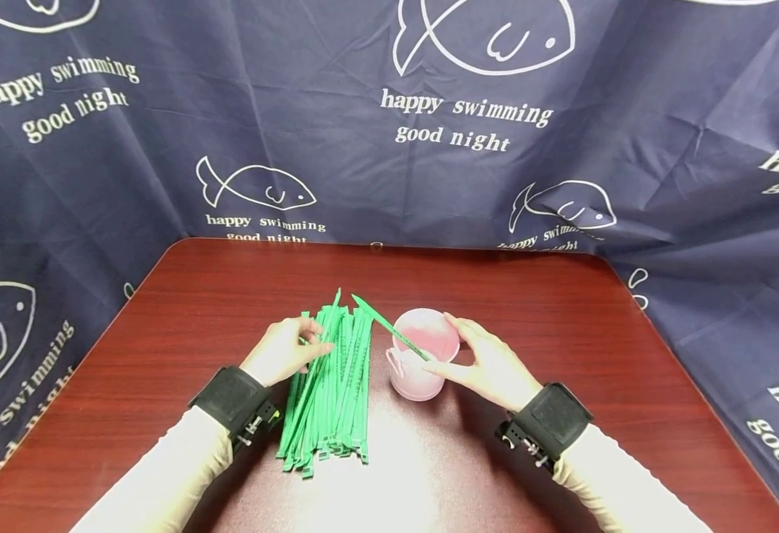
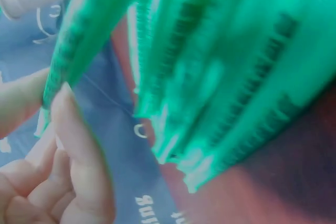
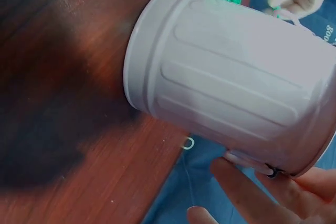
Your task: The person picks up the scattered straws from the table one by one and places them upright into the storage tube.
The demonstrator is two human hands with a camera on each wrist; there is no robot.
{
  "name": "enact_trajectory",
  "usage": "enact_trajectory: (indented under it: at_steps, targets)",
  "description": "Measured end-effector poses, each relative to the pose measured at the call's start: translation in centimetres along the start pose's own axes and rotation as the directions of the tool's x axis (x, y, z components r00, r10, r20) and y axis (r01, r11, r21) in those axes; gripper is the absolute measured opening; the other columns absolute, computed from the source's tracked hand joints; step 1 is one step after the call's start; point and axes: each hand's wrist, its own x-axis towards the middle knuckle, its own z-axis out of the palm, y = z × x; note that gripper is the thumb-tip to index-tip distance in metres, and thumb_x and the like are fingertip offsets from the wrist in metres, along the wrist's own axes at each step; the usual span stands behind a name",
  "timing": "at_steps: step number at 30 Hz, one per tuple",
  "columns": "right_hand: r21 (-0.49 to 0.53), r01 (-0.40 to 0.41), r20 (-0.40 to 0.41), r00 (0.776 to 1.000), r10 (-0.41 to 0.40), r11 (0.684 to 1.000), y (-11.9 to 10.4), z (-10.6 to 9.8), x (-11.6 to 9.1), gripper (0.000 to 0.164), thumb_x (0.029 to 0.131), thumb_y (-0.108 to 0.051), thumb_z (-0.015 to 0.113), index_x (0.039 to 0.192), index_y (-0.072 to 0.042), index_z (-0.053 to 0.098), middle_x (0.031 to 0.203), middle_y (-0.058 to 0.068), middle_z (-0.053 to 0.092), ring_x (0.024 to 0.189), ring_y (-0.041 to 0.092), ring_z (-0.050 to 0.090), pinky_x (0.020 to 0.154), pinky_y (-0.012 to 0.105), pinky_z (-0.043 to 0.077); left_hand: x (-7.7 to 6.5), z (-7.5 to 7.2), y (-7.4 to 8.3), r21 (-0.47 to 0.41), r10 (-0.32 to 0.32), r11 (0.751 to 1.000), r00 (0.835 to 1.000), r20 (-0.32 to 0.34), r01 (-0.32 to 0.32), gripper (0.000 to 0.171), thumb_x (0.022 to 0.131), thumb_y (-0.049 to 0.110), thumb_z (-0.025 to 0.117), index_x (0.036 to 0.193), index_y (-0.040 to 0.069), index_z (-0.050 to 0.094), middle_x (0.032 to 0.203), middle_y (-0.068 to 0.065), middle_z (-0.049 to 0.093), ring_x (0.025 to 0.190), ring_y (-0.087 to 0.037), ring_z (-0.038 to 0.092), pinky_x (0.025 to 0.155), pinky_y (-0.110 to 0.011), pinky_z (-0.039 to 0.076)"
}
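A thick bundle of slim green sticks (image 1: pixel 343 385), printed with dark lettering, lies lengthwise on the table. Over its left side, my left hand (image 1: pixel 294 348) pinches one green stick (image 2: pixel 79 35) between thumb and finger. A small pink bucket (image 3: pixel 231 72) with ribbed walls and side handles stands right of the bundle. My right hand (image 1: pixel 496 366) holds the bucket at its right side, index finger at the far rim and thumb over the near rim. Another green stick (image 1: pixel 389 326) slants across the bucket's opening, its lower end at my right thumb tip and its pointed end up left.
The dark red wooden table (image 1: pixel 563 311) has a glare patch near its front. A blue curtain (image 1: pixel 363 170) with fish drawings hangs right behind and around it. Each wrist wears a black band (image 1: pixel 232 403) with a camera mount.
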Motion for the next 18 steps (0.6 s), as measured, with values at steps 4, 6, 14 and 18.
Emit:
enact_trajectory:
  at_steps: [4, 6, 14, 18]
  targets:
    - [-0.008, -0.019, 0.022, 1.0, 0.02, 1.0, 0.1, 0.2, 0.0, 0.091, 0.079, -0.059, 0.073, 0.151, -0.013, 0.041, 0.147, 0.006, 0.051, 0.122, 0.024, 0.06, 0.103, 0.049, 0.047, -0.4, -0.1, 1.1, -0.002, 0.049, 0.999, 0.997, -0.067, -0.05, 0.035, 0.09, 0.022, 0.07, 0.114, -0.003, 0.065, 0.092, -0.013, 0.069, 0.057, -0.021, 0.066, 0.056, -0.028, 0.054]
    - [-0.007, -0.023, 0.028, 0.999, 0.023, 1.0, 0.2, 0.3, 0.0, 0.093, 0.079, -0.061, 0.072, 0.152, -0.013, 0.039, 0.15, 0.007, 0.048, 0.129, 0.025, 0.056, 0.107, 0.049, 0.044, -0.6, -0.1, 1.6, 0.0, 0.072, 0.997, 0.991, -0.109, -0.072, 0.033, 0.091, 0.023, 0.069, 0.113, -0.001, 0.066, 0.094, -0.012, 0.07, 0.056, -0.02, 0.065, 0.056, -0.028, 0.052]
    - [0.079, 0.003, -0.009, 1.0, -0.002, 0.997, 0.2, 1.0, 0.0, 0.098, 0.082, -0.051, 0.075, 0.157, -0.013, 0.025, 0.157, 0.01, 0.038, 0.144, 0.029, 0.04, 0.114, 0.053, 0.035, -1.5, 0.1, 3.5, -0.036, 0.148, 0.985, 0.939, -0.312, -0.167, 0.027, 0.093, 0.028, 0.068, 0.111, 0.008, 0.069, 0.092, -0.008, 0.071, 0.066, -0.017, 0.067, 0.059, -0.026, 0.055]
    - [0.117, 0.076, -0.079, 0.995, -0.067, 0.99, -0.1, 1.1, 0.0, 0.09, 0.084, -0.042, 0.076, 0.155, -0.011, 0.03, 0.159, 0.01, 0.036, 0.145, 0.03, 0.037, 0.113, 0.053, 0.036, -1.9, 0.2, 4.4, -0.07, 0.194, 0.97, 0.911, -0.364, -0.234, 0.024, 0.094, 0.029, 0.068, 0.108, 0.009, 0.07, 0.088, -0.006, 0.071, 0.065, -0.017, 0.068, 0.059, -0.025, 0.056]
